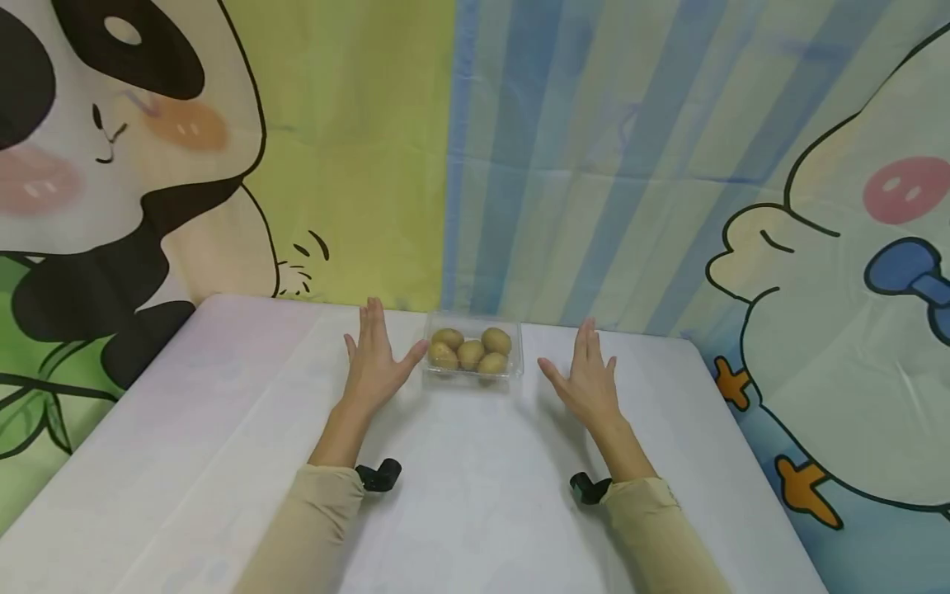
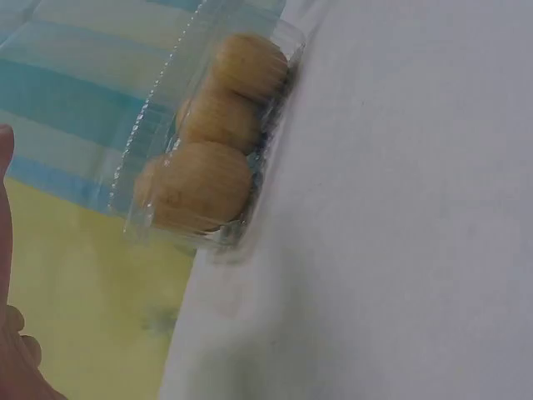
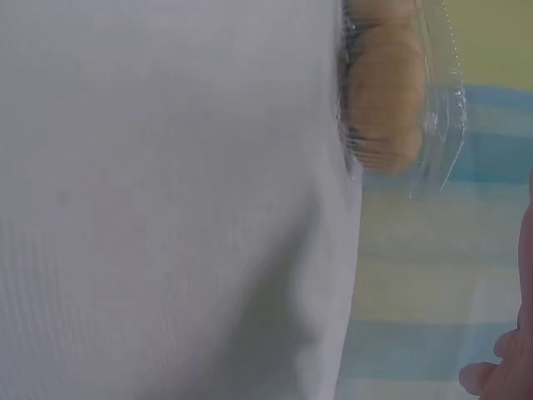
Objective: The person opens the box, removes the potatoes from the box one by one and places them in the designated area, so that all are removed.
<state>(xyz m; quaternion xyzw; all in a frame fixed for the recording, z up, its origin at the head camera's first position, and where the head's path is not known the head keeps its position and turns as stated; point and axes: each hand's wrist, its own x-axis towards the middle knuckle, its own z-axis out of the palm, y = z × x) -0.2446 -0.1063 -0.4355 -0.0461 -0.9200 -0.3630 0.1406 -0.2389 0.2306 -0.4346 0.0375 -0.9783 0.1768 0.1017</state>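
A clear plastic box (image 1: 472, 375) stands on the table near its far edge. Inside it lie several oval yellow-brown pieces (image 1: 471, 354), like kiwifruit or small potatoes; the frames do not settle which. My left hand (image 1: 373, 367) is held just left of the box with fingers straight and thumb spread toward it. Whether that thumb touches the box I cannot tell. To the right, apart from the box, my right hand (image 1: 588, 384) has its fingers extended too. Both hands hold nothing. Only parts of the left hand (image 2: 18, 362) and right hand (image 3: 510, 362) show in the wrist views.
A white cloth covers the table (image 1: 475, 495). Behind it hangs a printed backdrop (image 1: 356, 148) with a panda at left and a white cartoon figure at right. Small black devices sit at the left wrist (image 1: 380, 475) and right wrist (image 1: 590, 488).
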